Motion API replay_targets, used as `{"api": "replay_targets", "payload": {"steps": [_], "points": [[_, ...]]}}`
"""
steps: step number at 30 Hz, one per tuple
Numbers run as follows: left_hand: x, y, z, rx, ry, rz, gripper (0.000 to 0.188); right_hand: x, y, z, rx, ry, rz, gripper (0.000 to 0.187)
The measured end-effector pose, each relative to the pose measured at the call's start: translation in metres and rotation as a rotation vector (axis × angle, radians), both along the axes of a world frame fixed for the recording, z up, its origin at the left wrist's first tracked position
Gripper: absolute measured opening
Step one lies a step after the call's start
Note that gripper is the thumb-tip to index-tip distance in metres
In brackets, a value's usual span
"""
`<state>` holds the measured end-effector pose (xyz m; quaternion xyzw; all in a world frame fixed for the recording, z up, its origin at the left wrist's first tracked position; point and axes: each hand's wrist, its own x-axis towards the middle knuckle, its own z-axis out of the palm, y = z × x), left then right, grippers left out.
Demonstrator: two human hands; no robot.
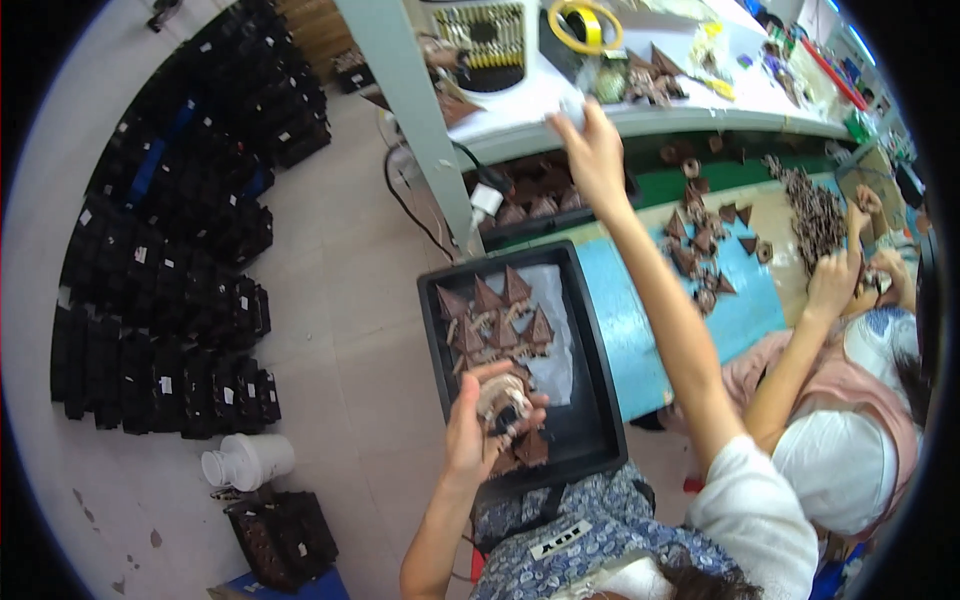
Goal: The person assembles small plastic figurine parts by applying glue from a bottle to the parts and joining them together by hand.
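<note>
**One hand at the tray, one at the table's edge**

From the head camera we see our left hand (478,425) curled around a small brownish coil part (500,400), holding it just above the near end of the black tray (600,400) on our lap. Brown triangular pieces (497,312) lie in the tray beyond that hand. Our right hand (592,150) reaches well away, up to the white table (640,122), fingers pinching a small pale object (572,106). A co-worker's hand (835,280) works at the right.

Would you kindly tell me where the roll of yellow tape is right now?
The roll of yellow tape lies at the top of the head view on the white shelf, just beyond the raised right hand.
</note>
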<state>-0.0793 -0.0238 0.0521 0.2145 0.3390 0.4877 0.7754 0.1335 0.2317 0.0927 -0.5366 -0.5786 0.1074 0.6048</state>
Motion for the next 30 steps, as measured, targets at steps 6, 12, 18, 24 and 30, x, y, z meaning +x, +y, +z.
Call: {"api": "replay_targets", "payload": {"steps": [6,12,18,24,30], "points": [[-0.005,0.005,-0.021,0.003,-0.181,-0.241,0.045,-0.017,-0.190,-0.008,-0.397,0.494,0.540,0.031],[-0.007,0.007,-0.017,0.101,-0.089,-0.330,0.045,-0.018,-0.263,0.004,-0.581,0.503,0.572,0.037],[-0.077,0.087,0.057,0.358,0.084,0.024,0.052,-0.027,-0.280,0.015,-0.524,0.480,0.500,0.034],[-0.178,0.166,0.175,0.655,0.354,0.328,0.056,-0.034,-0.289,0.008,-0.472,0.497,0.505,0.033],[-0.199,0.186,0.217,0.729,0.227,0.451,0.047,-0.037,-0.313,0.011,-0.462,0.493,0.480,0.033]]}}
